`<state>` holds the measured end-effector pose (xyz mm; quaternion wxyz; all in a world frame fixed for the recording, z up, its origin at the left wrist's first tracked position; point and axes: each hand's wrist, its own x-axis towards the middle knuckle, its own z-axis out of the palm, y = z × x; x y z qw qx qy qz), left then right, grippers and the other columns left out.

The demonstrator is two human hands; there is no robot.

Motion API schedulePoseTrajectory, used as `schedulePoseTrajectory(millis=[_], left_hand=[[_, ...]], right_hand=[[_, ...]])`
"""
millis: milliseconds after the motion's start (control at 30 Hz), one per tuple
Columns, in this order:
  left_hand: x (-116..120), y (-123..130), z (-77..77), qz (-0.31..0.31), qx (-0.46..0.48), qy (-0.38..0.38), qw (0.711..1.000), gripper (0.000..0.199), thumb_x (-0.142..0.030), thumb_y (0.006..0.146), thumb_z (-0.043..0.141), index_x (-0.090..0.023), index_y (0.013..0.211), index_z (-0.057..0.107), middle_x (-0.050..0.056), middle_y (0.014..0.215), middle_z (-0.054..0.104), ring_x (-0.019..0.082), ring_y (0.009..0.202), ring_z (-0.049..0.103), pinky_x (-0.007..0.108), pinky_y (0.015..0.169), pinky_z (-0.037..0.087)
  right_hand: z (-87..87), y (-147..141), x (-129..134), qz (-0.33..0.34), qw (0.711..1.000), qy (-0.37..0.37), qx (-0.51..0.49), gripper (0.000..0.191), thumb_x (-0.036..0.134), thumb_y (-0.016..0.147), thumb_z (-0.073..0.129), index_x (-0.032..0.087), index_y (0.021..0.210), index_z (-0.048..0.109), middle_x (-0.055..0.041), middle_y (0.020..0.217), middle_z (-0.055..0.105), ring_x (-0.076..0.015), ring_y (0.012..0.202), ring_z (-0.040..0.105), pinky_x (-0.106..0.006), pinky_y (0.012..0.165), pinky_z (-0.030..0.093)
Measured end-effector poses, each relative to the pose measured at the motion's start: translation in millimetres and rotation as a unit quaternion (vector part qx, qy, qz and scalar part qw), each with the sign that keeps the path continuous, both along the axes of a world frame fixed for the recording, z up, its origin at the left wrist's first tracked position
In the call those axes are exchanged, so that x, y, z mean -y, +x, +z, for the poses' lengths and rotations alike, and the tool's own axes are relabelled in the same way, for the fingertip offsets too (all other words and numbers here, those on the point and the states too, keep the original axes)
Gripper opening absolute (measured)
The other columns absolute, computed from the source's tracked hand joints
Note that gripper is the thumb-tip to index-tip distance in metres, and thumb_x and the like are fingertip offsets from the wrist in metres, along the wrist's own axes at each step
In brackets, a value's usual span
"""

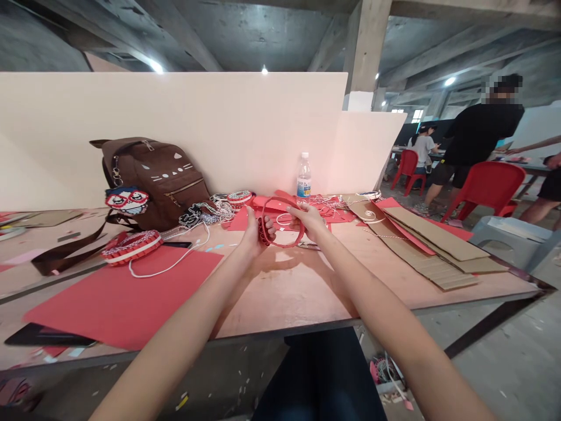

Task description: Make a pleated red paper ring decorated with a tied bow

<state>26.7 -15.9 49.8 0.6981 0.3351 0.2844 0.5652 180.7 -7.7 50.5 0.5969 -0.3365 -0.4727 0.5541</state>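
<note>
Above the middle of the table, a red paper ring (286,245) is held up between both hands. My left hand (254,233) has its fingers wrapped round the left side of the ring, where a row of small rolled red loops shows. On the ring's right side, my right hand (310,221) pinches the band, its fingertips partly hidden. Behind the hands lie red paper pieces (239,220) and tangled red-and-white cord (339,202). A pair of scissors seems to lie under the right hand, mostly hidden.
A brown backpack (162,181) and a red ring wrapped with white cord (132,248) stand left, near a large red sheet (131,292). A plastic bottle (304,178) stands at the back. Cardboard strips (433,234) lie right. People and red chairs (491,184) are beyond.
</note>
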Motion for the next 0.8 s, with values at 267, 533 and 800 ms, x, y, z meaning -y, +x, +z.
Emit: schedulePoseTrajectory(millis=[267,533,800], left_hand=[[1.1,-1.0,1.8,0.017,-0.006,0.009,1.0,0.058,-0.059,0.093,0.034,-0.018,0.052,0.033,-0.007,0.038,0.03,0.005,0.028,0.027,0.017,0.03,0.02],[-1.8,-2.9,-1.5,0.01,0.003,0.007,1.0,0.056,-0.062,0.089,0.039,-0.018,0.054,0.038,-0.007,0.04,0.035,0.006,0.03,0.031,0.017,0.031,0.023],[1.2,-2.2,-2.2,0.011,0.011,-0.011,1.0,0.058,-0.059,0.094,0.031,-0.018,0.053,0.039,-0.005,0.039,0.036,0.006,0.03,0.034,0.017,0.032,0.029]], right_hand=[[-2.8,-1.8,-0.9,0.035,0.996,0.027,0.075,0.033,0.044,0.062,0.079,0.019,0.069,0.057,0.0039,0.053,0.056,-0.011,0.051,0.055,-0.025,0.052,0.047],[-3.7,-0.9,-2.7,0.022,0.999,0.023,0.041,0.03,0.04,0.061,0.08,0.02,0.069,0.059,0.0039,0.056,0.056,-0.0111,0.052,0.055,-0.026,0.054,0.049],[-2.0,-2.7,1.7,0.015,1.0,0.02,-0.007,0.033,0.039,0.056,0.083,0.018,0.069,0.06,0.0037,0.055,0.056,-0.0099,0.052,0.054,-0.025,0.054,0.049]])
